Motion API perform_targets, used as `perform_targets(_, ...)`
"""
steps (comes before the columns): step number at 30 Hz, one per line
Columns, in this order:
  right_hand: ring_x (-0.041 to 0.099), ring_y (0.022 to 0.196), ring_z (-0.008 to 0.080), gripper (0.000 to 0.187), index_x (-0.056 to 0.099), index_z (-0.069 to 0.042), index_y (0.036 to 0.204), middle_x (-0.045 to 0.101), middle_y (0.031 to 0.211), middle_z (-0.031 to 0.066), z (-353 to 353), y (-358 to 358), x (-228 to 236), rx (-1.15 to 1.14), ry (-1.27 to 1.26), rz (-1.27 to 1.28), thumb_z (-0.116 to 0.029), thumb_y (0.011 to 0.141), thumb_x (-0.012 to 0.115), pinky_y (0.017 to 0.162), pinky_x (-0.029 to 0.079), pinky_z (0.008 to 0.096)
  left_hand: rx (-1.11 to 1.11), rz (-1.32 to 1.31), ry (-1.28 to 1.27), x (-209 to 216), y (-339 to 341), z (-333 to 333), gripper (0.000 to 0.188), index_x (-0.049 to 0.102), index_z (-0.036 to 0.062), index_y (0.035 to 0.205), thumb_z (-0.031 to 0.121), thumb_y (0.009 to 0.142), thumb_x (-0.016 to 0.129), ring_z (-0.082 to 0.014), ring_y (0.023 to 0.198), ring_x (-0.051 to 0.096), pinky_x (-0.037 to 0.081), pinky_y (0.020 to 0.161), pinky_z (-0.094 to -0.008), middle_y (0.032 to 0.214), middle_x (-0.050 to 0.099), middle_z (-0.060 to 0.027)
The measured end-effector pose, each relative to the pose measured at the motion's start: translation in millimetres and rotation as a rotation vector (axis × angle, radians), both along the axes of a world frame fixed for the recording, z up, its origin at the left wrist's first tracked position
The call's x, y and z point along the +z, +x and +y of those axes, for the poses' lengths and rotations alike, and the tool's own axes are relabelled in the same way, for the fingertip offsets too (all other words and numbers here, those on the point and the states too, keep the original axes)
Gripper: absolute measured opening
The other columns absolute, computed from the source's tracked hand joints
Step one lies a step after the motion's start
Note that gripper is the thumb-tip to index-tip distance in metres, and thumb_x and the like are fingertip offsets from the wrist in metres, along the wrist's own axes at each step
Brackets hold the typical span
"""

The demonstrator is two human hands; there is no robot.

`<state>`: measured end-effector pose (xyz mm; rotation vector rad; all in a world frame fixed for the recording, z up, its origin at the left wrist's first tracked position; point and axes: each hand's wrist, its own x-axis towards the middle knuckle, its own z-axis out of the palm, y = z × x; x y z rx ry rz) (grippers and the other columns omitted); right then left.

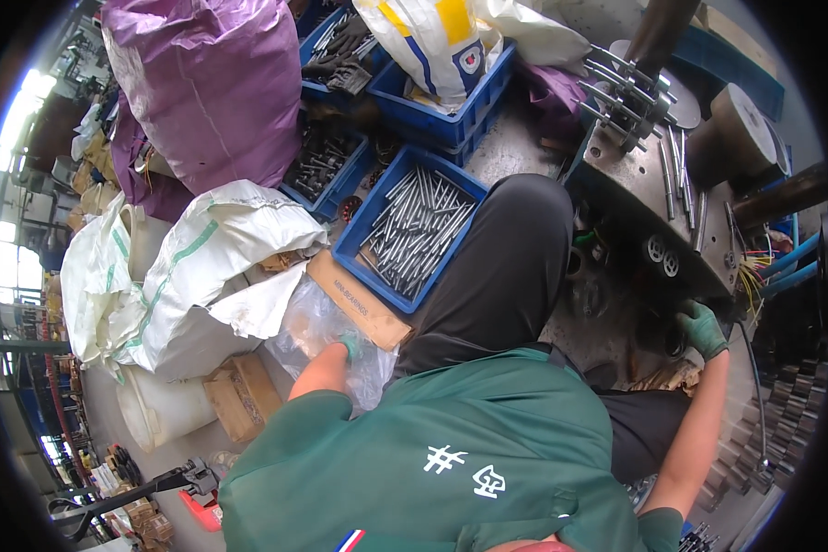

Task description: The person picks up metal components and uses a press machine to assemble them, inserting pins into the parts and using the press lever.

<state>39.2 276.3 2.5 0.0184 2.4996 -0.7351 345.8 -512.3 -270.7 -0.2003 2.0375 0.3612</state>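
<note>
My left hand (348,347), in a green glove, reaches into a clear plastic bag (370,373) beside an open cardboard flap (359,299). The plastic and my forearm hide its fingers and whatever they touch. On the far right, my right hand (706,333), also gloved in green, is by the lower edge of a metal machine table (621,170). Its fingertips are partly lost against the dark machine, so their grip cannot be made out. Ahead of my left hand, a blue bin (348,247) holds many thin metal rods (419,230).
A torn white woven sack (202,267) and a large purple sack (202,87) stand at the left. More blue bins (465,124) are stacked ahead. On the machine table sit a clamp-like fixture (630,97) and loose rods (676,175). Stacked cylindrical metal parts (787,386) line the right.
</note>
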Motion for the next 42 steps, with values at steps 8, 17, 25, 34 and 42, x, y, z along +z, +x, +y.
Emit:
perform_targets(8, 0.071, 0.108, 0.0354, 0.039, 0.071, 0.004, 0.122, 0.074, 0.117, 0.0228, -15.8, 10.1, 17.8, 0.03, -0.002, 0.036, -0.018, 0.089, 0.069, 0.096, 0.055, 0.042, 0.096, 0.017, -0.02, 33.3, 21.6, -1.4, 0.069, 0.064, 0.0016, 0.142, 0.04, 0.087, 0.081, -0.0345, 0.129, 0.066, 0.051, 0.111, -0.0446, 0.142, 0.067, -0.0202)
perform_targets(17, 0.07, 0.106, 0.0417, 0.037, 0.073, 0.003, 0.114, 0.074, 0.11, 0.0251, -3.7, 15.9, 24.4, 0.132, 0.125, 0.134, -0.022, 0.086, 0.068, 0.093, 0.055, 0.045, 0.46, 0.178, -0.027, 161.8, 126.9, -26.0, 0.074, 0.064, -0.0034, 0.141, 0.038, 0.084, 0.088, -0.0355, 0.127, 0.067, 0.052, 0.109, -0.045, 0.139, 0.069, -0.0227)
perform_targets(25, 0.069, 0.112, 0.0403, 0.038, 0.075, -0.003, 0.119, 0.074, 0.117, 0.0226, -11.0, 13.2, 27.1, 0.182, 0.186, 0.082, -0.026, 0.089, 0.069, 0.099, 0.054, 0.0452, -0.788, -0.07, -0.204, -28.1, -5.1, 23.1, 0.05, 0.075, 0.0137, 0.131, 0.045, 0.093, 0.064, -0.0343, 0.125, 0.069, 0.053, 0.106, -0.0449, 0.14, 0.07, -0.0153)
perform_targets(34, 0.068, 0.122, 0.035, 0.048, 0.07, -0.004, 0.135, 0.073, 0.13, 0.0202, -24.1, 28.5, 53.1, 0.15, 0.058, 0.031, -0.029, 0.093, 0.068, 0.108, 0.052, 0.0413, -0.504, 0.044, -0.183, 84.9, -82.2, -15.4, 0.055, 0.07, 0.0094, 0.138, 0.035, 0.089, 0.074, -0.0348, 0.129, 0.066, 0.052, 0.109, -0.0453, 0.137, 0.07, -0.0206)
perform_targets(42, 0.069, 0.118, 0.0363, 0.042, 0.072, -0.001, 0.127, 0.073, 0.123, 0.0222, -78.7, 27.8, 84.0, 0.261, -0.314, 0.325, -0.025, 0.093, 0.07, 0.104, 0.054, 0.0422, -0.048, 0.892, 0.129, 362.7, -243.4, 80.3, 0.046, 0.068, 0.0036, 0.126, -0.006, 0.082, 0.077, -0.0336, 0.111, 0.07, 0.058, 0.098, -0.0395, 0.122, 0.067, -0.0152)
